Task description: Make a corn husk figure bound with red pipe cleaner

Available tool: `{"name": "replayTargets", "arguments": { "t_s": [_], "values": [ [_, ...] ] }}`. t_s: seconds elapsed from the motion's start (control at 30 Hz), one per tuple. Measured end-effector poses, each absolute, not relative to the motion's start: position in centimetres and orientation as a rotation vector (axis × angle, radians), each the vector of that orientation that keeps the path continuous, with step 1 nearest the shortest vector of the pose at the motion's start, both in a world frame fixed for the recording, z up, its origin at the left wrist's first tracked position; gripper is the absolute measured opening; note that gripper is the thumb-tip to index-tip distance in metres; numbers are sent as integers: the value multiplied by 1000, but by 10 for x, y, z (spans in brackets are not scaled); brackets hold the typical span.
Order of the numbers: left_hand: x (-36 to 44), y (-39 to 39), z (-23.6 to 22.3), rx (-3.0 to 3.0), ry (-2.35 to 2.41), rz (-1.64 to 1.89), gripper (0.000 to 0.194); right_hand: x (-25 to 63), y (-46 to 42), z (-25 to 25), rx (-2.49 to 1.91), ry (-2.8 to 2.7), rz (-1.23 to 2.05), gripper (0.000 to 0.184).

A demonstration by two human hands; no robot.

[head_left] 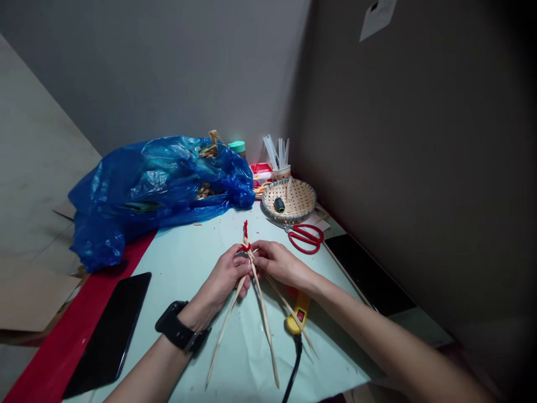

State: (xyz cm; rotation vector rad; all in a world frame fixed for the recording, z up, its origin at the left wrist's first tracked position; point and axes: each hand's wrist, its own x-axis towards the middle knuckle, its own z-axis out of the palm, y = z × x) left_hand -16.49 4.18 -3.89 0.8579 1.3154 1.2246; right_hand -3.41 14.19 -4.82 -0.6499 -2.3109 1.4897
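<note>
A braid of pale, straw-like strands [260, 299] is held between both hands near the middle of the table. Red cord [246, 230] sticks up from its top end, and three long loose strands fan down toward me. My left hand [230, 271], with a black watch on the wrist, is closed round the left side of the braid. My right hand [281, 263] pinches it from the right, its fingertips meeting the left ones. Below my right hand lies a yellow glue gun [298, 316] with a red switch and black cord, partly covered by the arm and a strand.
Red-handled scissors [305, 239] lie by a woven basket [308, 196] holding a dark thread spool [279, 205]. A bulging blue plastic bag [155, 179] fills the back left. Dark flat devices lie left [111, 336] and right [369, 274]. A cup of glue sticks [282, 170] stands behind.
</note>
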Motion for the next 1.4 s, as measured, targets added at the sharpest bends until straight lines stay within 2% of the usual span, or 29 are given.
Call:
{"name": "replayTargets", "arguments": {
  "t_s": [0.2, 0.4, 0.7, 1.03, 1.23, 1.4],
  "values": [
    [-160, 39, -36, 806, 1389, 1225, 30, -25, 131, -44, -682, -2240, 1614, 17],
    [-165, 39, -33, 667, 1381, 1270, 21, -23, 128, -38, -698, -2271, 1532, 15],
    [-174, 48, -42, 585, 1285, 1246, 33, -21, 131, -37, -722, -2268, 1527, 17],
    [-163, 47, -40, 585, 1448, 1254, 35, -16, 126, -29, -847, -2413, 1230, 20],
    [-156, 42, -40, 629, 1515, 1284, 29, -10, 117, -27, -935, -2380, 1425, 22],
    [-153, 42, -40, 562, 1537, 1318, 25, -13, 108, -19, -955, -2458, 1158, 20]
  ]
}}
